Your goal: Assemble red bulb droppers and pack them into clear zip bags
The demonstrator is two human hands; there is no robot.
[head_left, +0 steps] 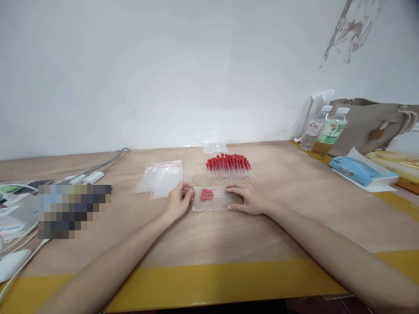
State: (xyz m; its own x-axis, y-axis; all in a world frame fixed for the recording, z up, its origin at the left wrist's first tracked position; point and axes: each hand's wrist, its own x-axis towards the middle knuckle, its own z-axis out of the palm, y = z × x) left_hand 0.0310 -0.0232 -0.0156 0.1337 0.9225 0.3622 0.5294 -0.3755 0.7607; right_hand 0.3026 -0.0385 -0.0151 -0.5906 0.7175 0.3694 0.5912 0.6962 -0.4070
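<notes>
The left hand (pixel 179 202) curls, grip unclear, at a clear zip bag (pixel 220 205) of red-bulbed droppers (pixel 206 195); the right hand (pixel 251 199) lies open across its other end.

On the table (pixel 212 244), the zip bag (pixel 222 203) lies between the left hand (pixel 180 200), at its left end, and the right hand (pixel 247 198), at its right end, with droppers (pixel 206 195) inside it. Just behind it lies a dropper row (pixel 230 163), with a loose bag (pixel 215 148) farther back near the wall (pixel 163 65), while a bag stack (pixel 166 179) lies left of the row, behind the left hand. At the far right, two bottles (pixel 331 129) stand before the handbag (pixel 363 126), with the wipes (pixel 360 169) nearer the front; at the far left, plugs (pixel 93 177) lie beside a cable (pixel 111 163) running back toward the wall.
</notes>
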